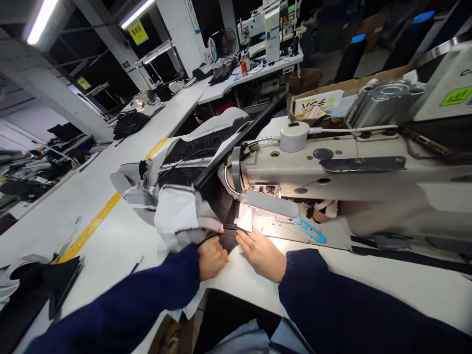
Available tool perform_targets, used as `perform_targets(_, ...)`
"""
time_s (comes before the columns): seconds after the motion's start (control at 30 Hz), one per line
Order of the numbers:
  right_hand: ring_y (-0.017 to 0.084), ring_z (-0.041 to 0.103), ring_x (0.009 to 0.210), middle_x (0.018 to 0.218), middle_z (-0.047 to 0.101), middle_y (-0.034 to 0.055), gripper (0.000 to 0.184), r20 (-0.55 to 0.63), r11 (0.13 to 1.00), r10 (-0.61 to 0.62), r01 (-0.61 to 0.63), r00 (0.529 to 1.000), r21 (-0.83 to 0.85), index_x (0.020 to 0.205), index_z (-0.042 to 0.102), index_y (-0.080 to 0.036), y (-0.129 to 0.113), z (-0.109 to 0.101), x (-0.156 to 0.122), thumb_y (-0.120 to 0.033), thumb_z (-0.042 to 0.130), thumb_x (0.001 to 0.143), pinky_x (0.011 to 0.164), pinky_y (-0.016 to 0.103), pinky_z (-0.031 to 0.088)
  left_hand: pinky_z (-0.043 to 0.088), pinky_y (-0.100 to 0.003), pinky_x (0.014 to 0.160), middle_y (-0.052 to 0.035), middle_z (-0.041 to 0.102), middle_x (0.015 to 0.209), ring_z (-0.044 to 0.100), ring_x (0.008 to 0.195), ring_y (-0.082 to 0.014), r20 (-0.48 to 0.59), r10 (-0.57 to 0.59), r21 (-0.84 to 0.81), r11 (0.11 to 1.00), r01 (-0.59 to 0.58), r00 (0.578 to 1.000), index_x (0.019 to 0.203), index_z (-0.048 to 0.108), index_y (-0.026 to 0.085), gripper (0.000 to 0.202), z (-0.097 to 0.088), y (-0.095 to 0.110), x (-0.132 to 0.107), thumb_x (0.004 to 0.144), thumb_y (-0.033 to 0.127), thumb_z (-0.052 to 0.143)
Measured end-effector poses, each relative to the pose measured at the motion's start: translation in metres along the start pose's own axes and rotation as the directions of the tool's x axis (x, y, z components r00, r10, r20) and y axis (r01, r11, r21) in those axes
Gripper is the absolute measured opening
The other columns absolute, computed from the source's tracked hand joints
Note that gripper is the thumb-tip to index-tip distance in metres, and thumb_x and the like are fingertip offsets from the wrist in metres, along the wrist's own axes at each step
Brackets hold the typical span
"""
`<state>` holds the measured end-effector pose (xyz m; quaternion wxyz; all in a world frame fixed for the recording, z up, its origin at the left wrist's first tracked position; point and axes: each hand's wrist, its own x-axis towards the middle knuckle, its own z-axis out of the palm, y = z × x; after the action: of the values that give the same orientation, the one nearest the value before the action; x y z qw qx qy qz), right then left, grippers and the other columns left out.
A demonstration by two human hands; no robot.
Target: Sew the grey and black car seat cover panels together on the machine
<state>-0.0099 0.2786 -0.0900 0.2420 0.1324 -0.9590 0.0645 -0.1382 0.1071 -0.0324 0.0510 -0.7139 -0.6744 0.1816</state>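
A half-sewn piece of black and grey-white fabric (177, 211) lies bunched at the left end of a sewing machine (309, 167). Its dark edge runs under the lit needle area. My left hand (213, 258) is closed on that edge, fingers curled into a fist. Close by on the right, my right hand (260, 251) pinches the same edge, fingertips together just in front of the machine bed. A grey clip-on lamp (271, 204) shines on the fabric and partly hides the needle. Beside the lamp lies a blue plastic thread snip (309, 230).
Yellow tape (94, 223) crosses the white table (121, 255). Black fabric pieces (25, 290) lie at the left. Behind the machine stands a cardboard box (317, 105) of papers, with a metal part (387, 105) near it. Another sewing machine (271, 29) stands farther back.
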Motion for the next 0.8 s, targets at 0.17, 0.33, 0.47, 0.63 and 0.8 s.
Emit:
perform_targets(0.17, 0.034, 0.05, 0.122, 0.128, 0.056, 0.0227, 0.044, -0.059, 1.0, -0.019, 0.018, 0.998, -0.01, 0.116, 0.061, 0.0, -0.019, 0.008, -0.014, -0.036, 0.055, 0.09, 0.099, 0.046, 0.044, 0.039, -0.028, 0.055, -0.0035, 0.056, 0.062, 0.053, 0.057, -0.0159, -0.061, -0.177, -0.142, 0.976, 0.167, 0.982, 0.07, 0.055, 0.016, 0.036, -0.01, 0.015, 0.01, 0.095, 0.032, 0.035)
perform_targets(0.33, 0.036, 0.052, 0.119, 0.124, 0.056, 0.0292, 0.041, -0.078, 0.996, -0.029, 0.022, 0.996, -0.088, 0.113, 0.06, 0.005, -0.026, 0.007, -0.016, -0.029, 0.055, 0.09, 0.098, 0.049, 0.044, 0.029, -0.025, 0.042, -0.0049, 0.059, 0.108, 0.057, 0.068, -0.0138, -0.055, -0.292, -0.119, 0.951, 0.284, 0.955, 0.112, 0.055, 0.023, 0.025, -0.029, -0.005, 0.046, 0.09, 0.023, 0.044)
perform_targets(0.47, 0.037, 0.055, 0.115, 0.12, 0.059, 0.0278, 0.041, -0.093, 0.996, -0.041, 0.033, 0.995, -0.086, 0.11, 0.062, 0.004, -0.025, 0.003, -0.014, -0.03, 0.057, 0.088, 0.097, 0.048, 0.045, 0.049, -0.027, 0.064, -0.0082, 0.05, 0.132, 0.056, 0.104, -0.0224, -0.207, -0.149, -0.138, 0.983, 0.122, 0.967, 0.123, 0.052, 0.021, 0.037, -0.018, -0.008, 0.062, 0.087, 0.018, 0.047)
perform_targets(0.63, 0.033, 0.053, 0.118, 0.12, 0.06, 0.0253, 0.039, -0.086, 0.999, 0.011, -0.016, 0.996, -0.047, 0.114, 0.059, 0.003, -0.023, 0.004, -0.015, -0.028, 0.051, 0.091, 0.1, 0.046, 0.044, 0.047, -0.032, 0.094, -0.0085, 0.061, 0.118, 0.052, 0.114, -0.0196, -0.423, -0.132, -0.294, 0.956, 0.002, 0.896, 0.115, 0.057, 0.013, 0.031, 0.011, -0.005, 0.063, 0.09, 0.016, 0.04)
perform_targets(0.8, 0.03, 0.057, 0.112, 0.112, 0.064, 0.024, 0.025, -0.165, 0.998, 0.03, -0.038, 0.986, -0.047, 0.102, 0.063, 0.0, -0.028, 0.003, -0.019, -0.019, 0.051, 0.09, 0.095, 0.043, 0.046, 0.047, -0.034, 0.084, -0.0036, 0.062, 0.12, 0.054, 0.111, -0.0192, -0.467, -0.142, -0.262, 0.965, 0.017, 0.873, 0.115, 0.058, 0.015, 0.037, 0.026, -0.003, 0.062, 0.082, 0.008, 0.042)
